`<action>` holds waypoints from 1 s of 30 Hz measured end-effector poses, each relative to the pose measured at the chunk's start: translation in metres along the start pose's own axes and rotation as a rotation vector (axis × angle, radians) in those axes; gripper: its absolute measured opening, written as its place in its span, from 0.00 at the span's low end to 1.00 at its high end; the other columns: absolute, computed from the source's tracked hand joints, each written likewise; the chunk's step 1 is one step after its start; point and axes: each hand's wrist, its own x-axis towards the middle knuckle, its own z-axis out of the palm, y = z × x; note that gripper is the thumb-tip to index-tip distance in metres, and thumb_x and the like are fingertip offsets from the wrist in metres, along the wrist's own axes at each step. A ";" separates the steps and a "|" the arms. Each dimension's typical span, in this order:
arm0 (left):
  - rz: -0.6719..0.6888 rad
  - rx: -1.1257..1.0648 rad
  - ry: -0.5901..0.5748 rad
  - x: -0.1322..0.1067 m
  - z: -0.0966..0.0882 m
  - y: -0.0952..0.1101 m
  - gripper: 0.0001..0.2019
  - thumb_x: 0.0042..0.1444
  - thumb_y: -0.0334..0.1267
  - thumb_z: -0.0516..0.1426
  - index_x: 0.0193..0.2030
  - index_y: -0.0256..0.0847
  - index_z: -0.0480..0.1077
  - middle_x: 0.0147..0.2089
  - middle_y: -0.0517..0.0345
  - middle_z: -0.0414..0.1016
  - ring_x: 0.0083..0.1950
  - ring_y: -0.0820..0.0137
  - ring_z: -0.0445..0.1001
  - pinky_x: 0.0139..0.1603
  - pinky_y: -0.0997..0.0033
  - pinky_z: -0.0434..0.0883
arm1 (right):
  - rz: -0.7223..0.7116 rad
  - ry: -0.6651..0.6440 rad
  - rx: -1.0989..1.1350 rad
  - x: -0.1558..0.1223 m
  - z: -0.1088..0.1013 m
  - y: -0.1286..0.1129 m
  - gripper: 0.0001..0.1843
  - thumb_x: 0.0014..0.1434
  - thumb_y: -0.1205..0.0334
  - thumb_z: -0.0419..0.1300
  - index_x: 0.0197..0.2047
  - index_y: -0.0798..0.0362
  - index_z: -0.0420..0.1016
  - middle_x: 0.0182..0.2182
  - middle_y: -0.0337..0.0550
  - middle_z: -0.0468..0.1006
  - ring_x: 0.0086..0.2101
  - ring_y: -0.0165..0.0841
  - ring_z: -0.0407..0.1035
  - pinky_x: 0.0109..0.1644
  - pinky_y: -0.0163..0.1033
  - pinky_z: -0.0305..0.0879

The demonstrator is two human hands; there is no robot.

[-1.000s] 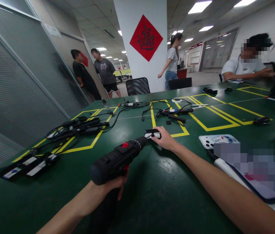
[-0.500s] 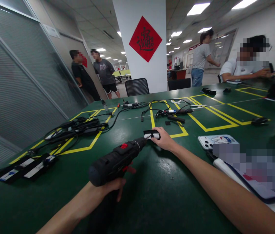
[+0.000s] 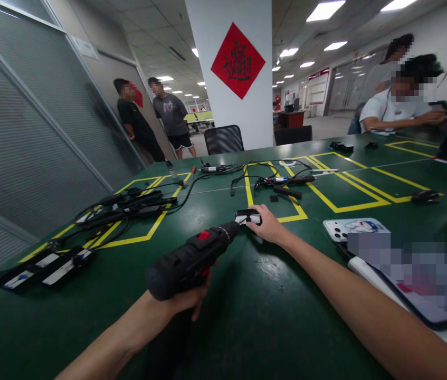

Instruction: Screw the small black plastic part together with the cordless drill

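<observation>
My left hand (image 3: 183, 298) is wrapped around the grip of a black cordless drill (image 3: 190, 258) with a red switch, held level above the green table (image 3: 263, 316). The drill's bit points at a small black and white part (image 3: 247, 216) lying on the table. My right hand (image 3: 267, 225) is closed on that part and pins it down right at the bit's tip.
Tangled black cables and adapters (image 3: 128, 207) lie at the left inside yellow tape lines. Flat black strips (image 3: 43, 265) sit near the left edge. A white phone (image 3: 354, 228) lies to the right. Soldering tools (image 3: 286, 182) rest further back. People sit and stand beyond the table.
My hands, the drill and the part stay nearly still. My left forefinger has drawn back in against the drill. A person in the background has walked off to the right.
</observation>
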 end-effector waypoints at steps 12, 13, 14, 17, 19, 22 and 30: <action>-0.045 -0.017 0.121 0.003 0.007 0.004 0.22 0.49 0.42 0.61 0.50 0.39 0.63 0.35 0.61 0.69 0.22 0.74 0.69 0.26 0.68 0.67 | 0.016 -0.013 0.007 -0.001 -0.002 -0.001 0.24 0.52 0.61 0.61 0.53 0.52 0.65 0.44 0.45 0.65 0.44 0.34 0.66 0.53 0.42 0.61; -0.048 -0.022 0.116 0.002 0.007 0.004 0.22 0.50 0.41 0.61 0.50 0.39 0.63 0.35 0.61 0.69 0.23 0.73 0.69 0.26 0.68 0.67 | 0.013 -0.013 0.004 -0.001 -0.002 -0.001 0.24 0.52 0.61 0.61 0.53 0.52 0.65 0.44 0.45 0.65 0.44 0.35 0.66 0.53 0.42 0.61; -0.043 -0.025 0.108 0.002 0.006 0.003 0.21 0.50 0.41 0.61 0.50 0.38 0.63 0.36 0.60 0.69 0.23 0.73 0.69 0.27 0.68 0.67 | 0.011 -0.013 0.002 -0.001 -0.002 -0.001 0.24 0.52 0.61 0.60 0.53 0.52 0.65 0.44 0.45 0.65 0.44 0.35 0.66 0.53 0.42 0.61; -0.018 -0.019 0.079 0.002 0.005 0.003 0.21 0.51 0.42 0.60 0.51 0.38 0.63 0.36 0.59 0.69 0.25 0.73 0.69 0.29 0.67 0.67 | 0.014 -0.014 -0.001 -0.001 -0.002 -0.002 0.25 0.53 0.61 0.60 0.54 0.52 0.64 0.45 0.45 0.65 0.44 0.35 0.66 0.53 0.42 0.61; -0.023 -0.019 0.069 0.002 0.006 0.003 0.23 0.50 0.42 0.61 0.52 0.39 0.62 0.36 0.60 0.69 0.24 0.73 0.68 0.29 0.67 0.68 | 0.018 -0.016 -0.003 -0.001 -0.002 -0.002 0.25 0.53 0.61 0.60 0.54 0.52 0.64 0.45 0.45 0.65 0.44 0.35 0.66 0.53 0.42 0.61; -0.017 -0.017 0.067 0.003 0.007 0.003 0.25 0.50 0.44 0.61 0.53 0.41 0.60 0.38 0.59 0.70 0.22 0.74 0.68 0.26 0.68 0.67 | 0.016 -0.011 -0.004 -0.001 -0.002 -0.002 0.25 0.53 0.61 0.60 0.54 0.52 0.64 0.44 0.45 0.65 0.43 0.35 0.66 0.53 0.42 0.62; -0.015 -0.026 0.079 0.001 0.008 0.005 0.28 0.52 0.41 0.59 0.58 0.45 0.55 0.48 0.55 0.71 0.23 0.75 0.68 0.27 0.69 0.65 | -0.007 0.002 -0.004 -0.001 -0.001 0.000 0.25 0.52 0.62 0.60 0.54 0.52 0.64 0.44 0.45 0.66 0.45 0.35 0.65 0.54 0.42 0.61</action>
